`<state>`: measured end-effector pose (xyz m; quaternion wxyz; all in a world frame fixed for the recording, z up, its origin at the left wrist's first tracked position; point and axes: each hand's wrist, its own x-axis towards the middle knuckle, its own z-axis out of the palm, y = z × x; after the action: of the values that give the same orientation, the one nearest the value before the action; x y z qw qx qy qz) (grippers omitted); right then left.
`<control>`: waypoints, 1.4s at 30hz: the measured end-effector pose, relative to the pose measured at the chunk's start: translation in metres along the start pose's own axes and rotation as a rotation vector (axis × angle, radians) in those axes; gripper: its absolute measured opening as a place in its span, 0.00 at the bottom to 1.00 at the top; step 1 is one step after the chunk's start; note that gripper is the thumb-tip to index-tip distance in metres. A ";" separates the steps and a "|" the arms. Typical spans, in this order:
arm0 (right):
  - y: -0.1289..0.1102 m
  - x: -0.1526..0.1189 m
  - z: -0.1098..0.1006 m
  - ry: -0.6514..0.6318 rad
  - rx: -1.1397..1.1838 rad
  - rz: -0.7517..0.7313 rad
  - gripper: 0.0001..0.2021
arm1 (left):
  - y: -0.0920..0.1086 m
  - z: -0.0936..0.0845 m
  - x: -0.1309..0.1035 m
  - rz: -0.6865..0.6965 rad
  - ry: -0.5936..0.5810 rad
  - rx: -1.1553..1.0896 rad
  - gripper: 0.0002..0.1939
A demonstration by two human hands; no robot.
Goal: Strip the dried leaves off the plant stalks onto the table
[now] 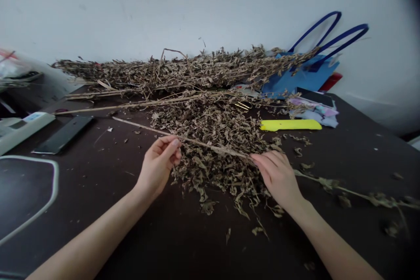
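Observation:
A long dried plant stem runs slantwise across the table, held at two places. My left hand pinches it between thumb and fingers, with its bare end sticking out to the upper left. My right hand is closed around the same stem further right, and a leafy stretch comes out past this hand toward the right edge. Under the stem and between both hands lies a heap of crumpled dried leaves. The fingertips of my right hand are partly hidden from view.
Behind the heap lies a large bundle of dried stalks along the wall. A blue bag, a yellow strip-like object and a cloth are at the right. At the left are a dark phone, a power strip and a pale cable.

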<state>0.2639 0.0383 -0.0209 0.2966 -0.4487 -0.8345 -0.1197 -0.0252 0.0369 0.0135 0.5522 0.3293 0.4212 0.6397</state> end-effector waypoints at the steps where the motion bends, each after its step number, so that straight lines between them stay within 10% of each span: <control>1: -0.001 0.000 0.000 0.013 0.007 0.001 0.08 | 0.001 -0.002 0.004 0.017 0.038 -0.045 0.08; 42: 0.009 0.001 -0.008 0.069 0.124 0.039 0.06 | 0.008 -0.016 0.014 0.219 -0.251 0.801 0.10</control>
<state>0.2741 0.0406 -0.0151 0.3546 -0.4413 -0.8207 -0.0773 -0.0446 0.0473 0.0131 0.3565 0.6357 0.5283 0.4356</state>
